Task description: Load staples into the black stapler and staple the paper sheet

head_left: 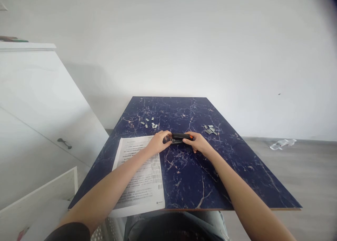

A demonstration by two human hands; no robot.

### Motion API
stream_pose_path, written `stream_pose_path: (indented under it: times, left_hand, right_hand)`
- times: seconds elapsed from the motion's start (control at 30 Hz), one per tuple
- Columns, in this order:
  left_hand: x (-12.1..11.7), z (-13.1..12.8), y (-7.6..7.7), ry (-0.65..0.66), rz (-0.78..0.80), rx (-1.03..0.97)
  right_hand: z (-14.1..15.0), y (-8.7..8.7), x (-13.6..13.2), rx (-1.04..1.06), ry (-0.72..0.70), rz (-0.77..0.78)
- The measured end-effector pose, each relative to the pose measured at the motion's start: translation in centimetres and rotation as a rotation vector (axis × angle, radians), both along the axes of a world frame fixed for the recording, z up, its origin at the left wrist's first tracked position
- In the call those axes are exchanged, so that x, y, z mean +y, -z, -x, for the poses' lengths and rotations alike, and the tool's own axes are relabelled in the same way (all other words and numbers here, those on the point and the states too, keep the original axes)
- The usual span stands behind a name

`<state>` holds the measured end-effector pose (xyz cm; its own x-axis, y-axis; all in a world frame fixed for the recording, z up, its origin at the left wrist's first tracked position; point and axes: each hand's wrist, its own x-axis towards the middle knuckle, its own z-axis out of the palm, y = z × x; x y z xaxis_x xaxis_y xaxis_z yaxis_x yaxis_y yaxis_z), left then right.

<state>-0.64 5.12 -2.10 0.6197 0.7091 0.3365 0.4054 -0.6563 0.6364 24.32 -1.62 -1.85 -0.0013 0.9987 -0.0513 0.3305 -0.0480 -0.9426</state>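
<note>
A black stapler (180, 136) with an orange mark lies crosswise between my two hands, just above or on the table. My left hand (159, 142) has its fingers and thumb closed on the stapler's left end. At the other end, near the orange mark, my right hand (198, 142) grips it with the thumb in front. Printed paper sheets (139, 185) lie under my left forearm. Beyond the left hand, several small staple strips (146, 126) are scattered. A heap of more staple strips (210, 129) sits to the right of the right hand.
The dark blue marble-patterned table (184, 185) reaches to the white wall (179, 51). A white cabinet (44, 93) with a dark handle (64, 143) stands at the left. On the floor at the right lies a clear plastic item (283, 144).
</note>
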Motion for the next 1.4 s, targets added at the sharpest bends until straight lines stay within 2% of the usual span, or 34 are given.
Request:
stream_pose_path:
  times: [0.1,0.23,0.47,0.57,0.63,0.73,0.83,0.9,0.97,1.1,1.4]
  left_hand:
    - [-0.2,0.2,-0.5,0.015,-0.035,0.033]
    - [0.3,0.7,-0.9,0.053,-0.089,0.047]
    - [0.9,1.0,-0.8,0.024,-0.165,0.172]
    - [1.0,1.1,-0.9,0.016,-0.18,0.149]
    - [1.4,1.5,-1.1,-0.077,-0.19,0.092]
    - [2.5,2.6,-1.3,-0.39,-0.226,0.063]
    - [3.5,3.7,-1.3,-0.66,-0.273,0.186]
    - [3.7,4.1,-1.1,-0.741,-0.263,0.302]
    - [3.8,4.3,-0.9,-0.754,-0.234,0.4]
    - [3.9,4.2,-0.3,-0.7,-0.184,0.505]
    - [4.7,4.4,0.1,-0.645,-0.194,0.47]
  right_hand:
    - [-0.2,0.4,0.2,-0.102,0.007,-0.047]
    - [-0.5,0.7,0.4,-0.093,0.021,-0.042]
    - [-1.6,0.3,0.5,-0.069,0.029,-0.027]
    - [-1.7,0.2,0.5,-0.07,0.019,-0.022]
    - [-1.7,0.1,0.4,-0.086,0.015,-0.017]
    - [-1.9,0.2,0.5,-0.103,0.011,-0.011]
    - [-2.3,0.2,0.6,-0.128,0.008,-0.013]
    - [-2.5,0.2,0.7,-0.153,0.003,-0.014]
    - [-2.8,0.2,0.7,-0.173,-0.004,-0.016]
    - [-2.9,0.2,0.7,-0.177,-0.012,-0.026]
    - [-3.1,0.4,0.8,-0.186,-0.001,-0.015]
